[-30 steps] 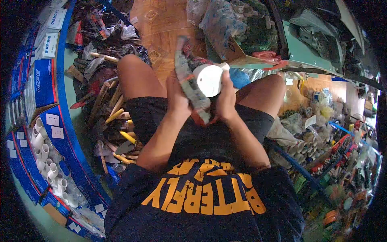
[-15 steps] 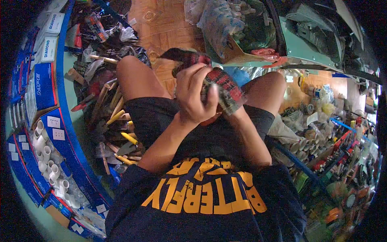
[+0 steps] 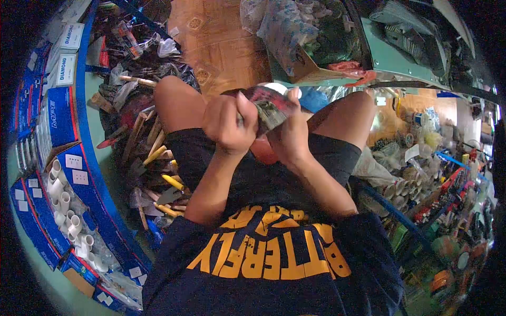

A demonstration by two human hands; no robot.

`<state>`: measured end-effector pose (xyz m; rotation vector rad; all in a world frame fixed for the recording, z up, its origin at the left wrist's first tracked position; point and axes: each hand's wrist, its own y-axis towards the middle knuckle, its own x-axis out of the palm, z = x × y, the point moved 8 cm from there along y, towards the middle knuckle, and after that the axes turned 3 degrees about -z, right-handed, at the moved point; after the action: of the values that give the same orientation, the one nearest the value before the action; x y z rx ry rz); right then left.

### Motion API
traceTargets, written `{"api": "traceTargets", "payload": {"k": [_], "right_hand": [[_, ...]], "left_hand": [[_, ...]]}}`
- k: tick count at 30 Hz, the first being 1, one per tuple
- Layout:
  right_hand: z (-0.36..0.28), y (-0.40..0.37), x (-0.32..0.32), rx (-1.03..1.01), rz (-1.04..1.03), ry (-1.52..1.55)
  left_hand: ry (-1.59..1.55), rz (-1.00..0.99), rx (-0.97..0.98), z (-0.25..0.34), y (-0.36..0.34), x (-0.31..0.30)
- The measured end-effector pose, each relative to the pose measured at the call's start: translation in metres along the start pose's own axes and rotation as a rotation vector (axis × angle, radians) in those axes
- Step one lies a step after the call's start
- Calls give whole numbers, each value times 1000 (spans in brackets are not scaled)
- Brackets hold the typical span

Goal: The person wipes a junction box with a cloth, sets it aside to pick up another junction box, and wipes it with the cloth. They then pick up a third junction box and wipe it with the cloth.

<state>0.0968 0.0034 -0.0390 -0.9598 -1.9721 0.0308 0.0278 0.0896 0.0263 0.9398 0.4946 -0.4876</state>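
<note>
A piece of red, black and grey patterned cloth (image 3: 271,108) is stretched between my two hands, above my lap. My left hand (image 3: 229,124) has its fingers curled round the cloth's left end. At the other end, my right hand (image 3: 290,131) grips the cloth with its thumb upward. A white rounded thing (image 3: 282,88) shows just behind the cloth, too hidden to name. Under the hands, a reddish rounded thing (image 3: 263,150) is partly covered.
Wooden and yellow-handled tools (image 3: 154,155) lie left of my legs. Farther left, blue boxes (image 3: 59,113) and white pipe fittings (image 3: 74,226) fill a shelf. A cardboard box with plastic bags (image 3: 311,68) stands ahead. Bagged goods (image 3: 400,174) are at the right.
The hands have moved apart to the two ends of the cloth. The cloth's loose dark end no longer sticks out at the left, and the reddish thing below shows more.
</note>
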Motion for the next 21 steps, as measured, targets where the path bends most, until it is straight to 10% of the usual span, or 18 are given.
{"api": "traceTargets", "payload": {"k": [5, 8, 12, 21], "right_hand": [[-24, -12, 2, -84, 94, -251], [-25, -4, 1, -68, 74, 21], [-24, 7, -22, -13, 137, 70], [-28, 4, -29, -76, 232, 151]], "left_hand": [[-500, -92, -513, -40, -8, 36], [-1452, 44, -1315, -63, -50, 65], [-1693, -146, -1108, -36, -30, 57], [-613, -253, -433, -2, -5, 29]]}}
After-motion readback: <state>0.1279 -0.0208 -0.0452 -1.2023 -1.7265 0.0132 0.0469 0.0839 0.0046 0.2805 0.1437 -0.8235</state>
